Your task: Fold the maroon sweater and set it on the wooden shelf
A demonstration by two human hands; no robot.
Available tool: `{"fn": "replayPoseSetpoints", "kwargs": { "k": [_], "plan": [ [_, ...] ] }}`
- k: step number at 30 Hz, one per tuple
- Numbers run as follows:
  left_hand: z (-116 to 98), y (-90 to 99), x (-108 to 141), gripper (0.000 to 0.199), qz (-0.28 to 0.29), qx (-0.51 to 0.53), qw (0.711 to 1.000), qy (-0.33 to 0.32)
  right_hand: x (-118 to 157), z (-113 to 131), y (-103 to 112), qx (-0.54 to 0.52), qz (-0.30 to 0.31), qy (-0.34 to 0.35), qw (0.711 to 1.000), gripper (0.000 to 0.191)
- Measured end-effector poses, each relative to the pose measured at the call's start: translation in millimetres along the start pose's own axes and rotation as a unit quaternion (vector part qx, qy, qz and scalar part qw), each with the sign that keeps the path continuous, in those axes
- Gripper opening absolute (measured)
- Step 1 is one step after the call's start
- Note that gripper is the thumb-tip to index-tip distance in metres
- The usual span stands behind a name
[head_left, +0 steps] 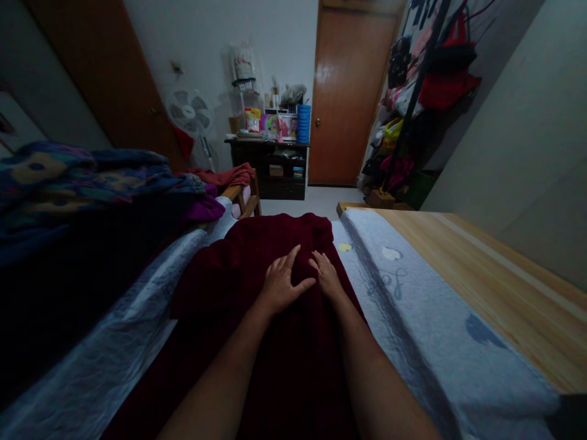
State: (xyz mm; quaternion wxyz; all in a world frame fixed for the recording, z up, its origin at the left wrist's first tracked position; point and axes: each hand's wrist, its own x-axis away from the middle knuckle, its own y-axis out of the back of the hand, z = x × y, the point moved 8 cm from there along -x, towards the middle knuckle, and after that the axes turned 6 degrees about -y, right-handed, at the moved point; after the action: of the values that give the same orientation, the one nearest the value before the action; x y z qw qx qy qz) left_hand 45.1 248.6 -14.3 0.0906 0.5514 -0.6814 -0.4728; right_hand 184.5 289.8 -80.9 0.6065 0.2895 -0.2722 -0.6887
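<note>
A dark red garment [293, 354] lies spread over the bed in front of me, its far end showing folds and what looks like a sleeve at the left. My left hand [280, 284] is over the middle of its upper part, fingers stretched and thumb apart. Close beside it on the right, my right hand [326, 275] is over the same cloth, fingers extended. Neither hand grips the fabric; whether the palms press on it is hard to tell.
Under the garment is a grey-blue patterned bedspread [413, 305], with a wooden board [486, 263] along the right. Clothes [82, 177] are heaped at the left. Farther off stand a fan [190, 113], a dark cabinet [243, 177], a door [351, 91] and hanging bags [444, 88].
</note>
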Motion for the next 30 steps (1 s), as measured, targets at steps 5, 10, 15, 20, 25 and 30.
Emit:
{"fn": "replayPoseSetpoints", "kwargs": {
  "k": [5,10,15,20,25,30],
  "plan": [
    [9,-20.1,5,0.042,0.067,-0.11,0.991,0.019,-8,-5,14,-0.1,-0.04,-0.02,0.994,0.042],
    [15,-20.7,6,0.029,0.048,-0.097,0.994,0.028,-39,-23,41,-0.122,-0.123,-0.114,0.978,0.045],
    [17,-21.8,4,0.035,0.045,-0.078,0.995,0.032,-76,-22,46,-0.093,-0.139,-0.137,0.976,0.057],
    [20,-20.3,3,0.038,0.035,-0.065,0.996,0.053,-89,-1,9,-0.042,-0.065,-0.079,0.994,0.049],
    [23,-18.8,5,0.04,0.0,-0.083,0.995,0.056,-91,1,-12,0.104,0.028,-0.058,0.993,0.054],
    [27,-24.7,9,0.039,-0.007,-0.103,0.994,0.038,-83,-4,-3,0.102,0.043,-0.039,0.993,0.054]
  ]
}}
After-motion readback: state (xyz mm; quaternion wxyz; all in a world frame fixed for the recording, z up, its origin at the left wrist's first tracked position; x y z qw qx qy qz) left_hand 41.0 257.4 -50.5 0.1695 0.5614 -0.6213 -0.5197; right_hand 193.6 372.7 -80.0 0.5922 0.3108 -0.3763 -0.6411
